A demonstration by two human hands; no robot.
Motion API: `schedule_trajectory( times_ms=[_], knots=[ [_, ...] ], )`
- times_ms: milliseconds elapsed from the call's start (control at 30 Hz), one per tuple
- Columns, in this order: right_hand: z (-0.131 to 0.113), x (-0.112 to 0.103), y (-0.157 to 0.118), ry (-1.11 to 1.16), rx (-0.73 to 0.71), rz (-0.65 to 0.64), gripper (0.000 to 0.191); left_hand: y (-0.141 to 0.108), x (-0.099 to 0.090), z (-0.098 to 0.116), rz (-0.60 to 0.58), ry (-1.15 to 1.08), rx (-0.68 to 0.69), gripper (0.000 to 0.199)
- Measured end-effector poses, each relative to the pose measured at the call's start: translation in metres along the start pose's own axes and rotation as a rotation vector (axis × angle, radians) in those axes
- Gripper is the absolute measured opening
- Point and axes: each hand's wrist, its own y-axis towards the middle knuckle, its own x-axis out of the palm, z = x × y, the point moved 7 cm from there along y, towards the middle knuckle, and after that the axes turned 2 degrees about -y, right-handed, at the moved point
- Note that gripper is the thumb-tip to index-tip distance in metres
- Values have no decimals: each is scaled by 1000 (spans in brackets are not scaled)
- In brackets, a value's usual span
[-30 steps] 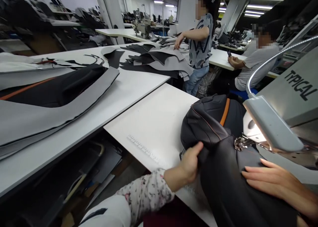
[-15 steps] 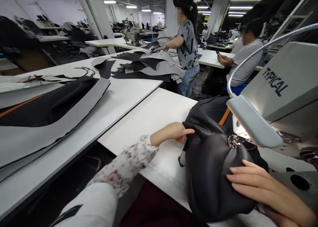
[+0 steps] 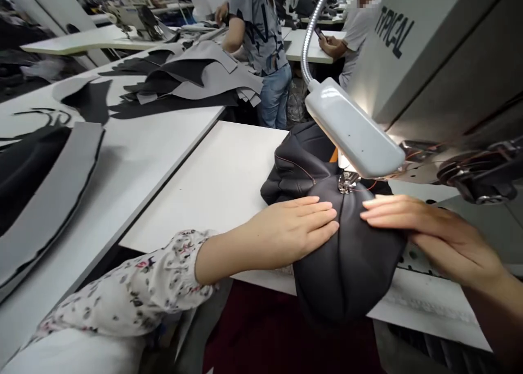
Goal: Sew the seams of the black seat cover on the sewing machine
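A dark leather-like cover (image 3: 347, 265) lies under the presser foot (image 3: 348, 182) of a sewing machine (image 3: 441, 52), with a seam running down from the foot toward me. My left hand (image 3: 292, 232) rests flat on the cover left of that seam, fingers stretched out. On the seam's right side my right hand (image 3: 425, 224) presses the cover with straight fingers, close to the foot. Orange thread shows beside the foot. A strip of orange (image 3: 334, 156) peeks out behind, and a stitched fold of the cover bulges at the left.
A lamp (image 3: 355, 128) on a bendy metal neck hangs just above the foot. To the left, a long white table (image 3: 163, 145) bears grey and black cut pieces (image 3: 204, 74). One person (image 3: 261, 41) stands beyond it; another sits with a phone at the back right.
My left hand has moved from the cover's far left edge onto its top near the seam. The cover has been turned and straightened under the foot. The view has tilted down and right.
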Motion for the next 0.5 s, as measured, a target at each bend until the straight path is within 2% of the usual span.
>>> schedule_trajectory(
  times_ms=[67,167,333,500],
  knots=[
    [14,-2,1,-76,14,30,40,7,1,-5,-12,-12,-6,40],
    [22,6,3,-140,-44,-15,41,15,1,-10,-18,-38,13,41],
    [17,14,4,-197,-165,33,30,12,2,-12,47,-82,68,40],
    [13,16,6,-251,-221,89,19,5,1,-18,87,-130,-5,40]
  ],
)
